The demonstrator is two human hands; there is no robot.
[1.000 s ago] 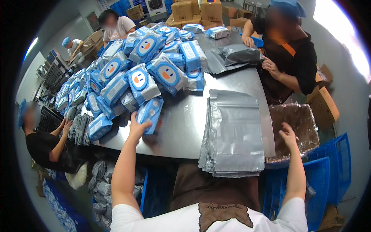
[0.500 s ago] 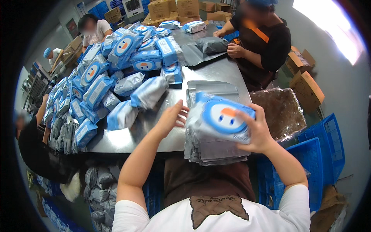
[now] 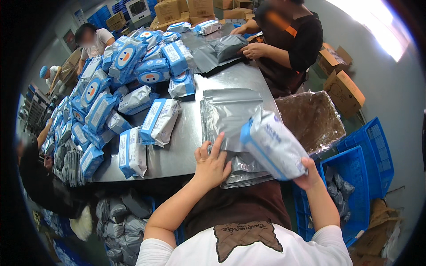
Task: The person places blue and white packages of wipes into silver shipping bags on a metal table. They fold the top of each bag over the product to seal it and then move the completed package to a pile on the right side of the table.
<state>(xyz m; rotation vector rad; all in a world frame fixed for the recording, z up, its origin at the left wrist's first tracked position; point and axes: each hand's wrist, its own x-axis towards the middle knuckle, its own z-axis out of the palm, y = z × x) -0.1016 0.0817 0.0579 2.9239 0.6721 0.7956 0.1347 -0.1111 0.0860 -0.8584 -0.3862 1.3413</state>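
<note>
Pack (image 3: 273, 146) has tilted in right hand (image 3: 308, 177); left hand (image 3: 212, 165) presses bags (image 3: 230, 115).

The right hand (image 3: 309, 176) shows only fingertips and wrist; its palm sits behind the white-and-blue pack (image 3: 274, 145) it holds up. The left hand (image 3: 211, 164) covers the near edge of the grey bag stack (image 3: 230, 115). Packs at the far left of the counter (image 3: 177, 153) blur into the dark rim, perhaps the same kind.
</note>
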